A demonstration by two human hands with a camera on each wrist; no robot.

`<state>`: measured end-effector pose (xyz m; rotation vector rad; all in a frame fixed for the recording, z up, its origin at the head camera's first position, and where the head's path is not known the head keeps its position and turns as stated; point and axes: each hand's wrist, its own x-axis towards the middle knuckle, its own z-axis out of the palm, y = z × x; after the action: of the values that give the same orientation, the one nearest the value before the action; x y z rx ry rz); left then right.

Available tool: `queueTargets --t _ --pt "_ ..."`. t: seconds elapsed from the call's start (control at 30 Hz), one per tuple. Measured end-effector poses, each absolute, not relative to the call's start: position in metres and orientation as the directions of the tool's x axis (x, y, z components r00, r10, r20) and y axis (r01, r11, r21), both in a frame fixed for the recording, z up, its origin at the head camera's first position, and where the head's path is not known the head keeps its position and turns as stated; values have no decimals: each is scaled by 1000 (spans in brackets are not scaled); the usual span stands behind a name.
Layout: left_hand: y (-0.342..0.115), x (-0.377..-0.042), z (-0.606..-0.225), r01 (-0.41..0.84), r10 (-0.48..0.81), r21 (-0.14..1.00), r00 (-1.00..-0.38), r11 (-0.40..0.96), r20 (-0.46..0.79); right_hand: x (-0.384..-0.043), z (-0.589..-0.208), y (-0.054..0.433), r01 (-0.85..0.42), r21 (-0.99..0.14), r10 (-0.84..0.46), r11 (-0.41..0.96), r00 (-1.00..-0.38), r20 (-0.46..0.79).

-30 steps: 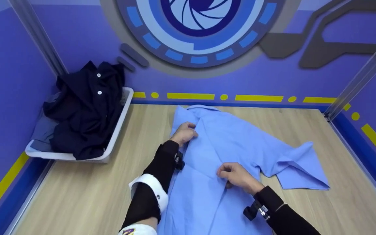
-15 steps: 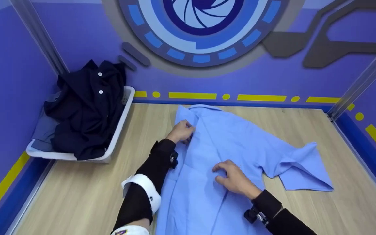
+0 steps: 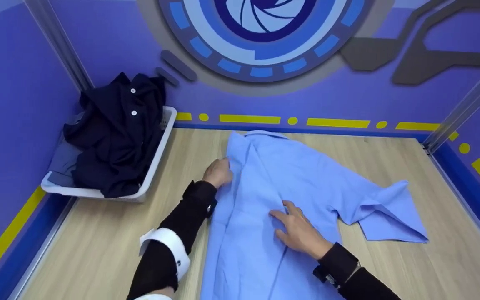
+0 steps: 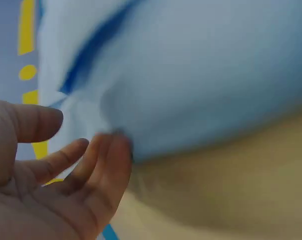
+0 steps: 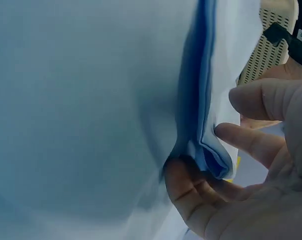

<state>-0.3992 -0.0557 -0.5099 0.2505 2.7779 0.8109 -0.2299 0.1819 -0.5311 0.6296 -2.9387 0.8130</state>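
A light blue shirt (image 3: 256, 216) lies on the table, its left side folded over and one sleeve (image 3: 390, 216) spread out to the right. My left hand (image 3: 219, 171) is at the shirt's left edge. The left wrist view shows that hand's fingertips (image 4: 118, 145) against the fabric edge, with the thumb apart from them. Over the middle of the shirt is my right hand (image 3: 300, 229), fingers spread. In the right wrist view its fingertips (image 5: 179, 175) touch the cloth beside a fold, and the thumb stands off the fabric.
At the back left stands a white basket (image 3: 156, 160) heaped with a dark navy garment (image 3: 117, 133) with white buttons. Purple walls (image 3: 206, 71) enclose the wooden table (image 3: 111, 241) at the back and both sides.
My left hand has moved left, off the fold to the shirt's left edge. My right hand has shifted slightly left and its fingers have spread. The shirt's left part now lies flatter.
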Motion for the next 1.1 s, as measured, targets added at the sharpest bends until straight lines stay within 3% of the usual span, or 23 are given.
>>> queueTargets --t 0.1,0.2,0.43,0.6,0.8,1.1 --pt "-65 -385 -519 199 252 402 -964 894 -84 -225 -532 185 -418 -415 -409 808 -905 117" --pt "-69 -381 -524 236 274 362 -960 902 -55 -226 -532 189 -414 -387 -410 824 -907 97" --pt "-61 -417 -516 217 262 455 -964 864 -37 -230 -537 192 -417 -366 -404 832 -907 116" --pt "-54 -455 -506 310 327 476 -944 823 49 -224 -543 187 -455 -380 -444 805 -888 122" --pt "-43 -489 -494 391 455 419 -888 819 -61 -221 -542 188 -462 -403 -473 790 -877 79" --pt "-36 -524 -486 387 428 299 -900 873 -86 -227 -528 194 -450 -453 -459 770 -883 96"
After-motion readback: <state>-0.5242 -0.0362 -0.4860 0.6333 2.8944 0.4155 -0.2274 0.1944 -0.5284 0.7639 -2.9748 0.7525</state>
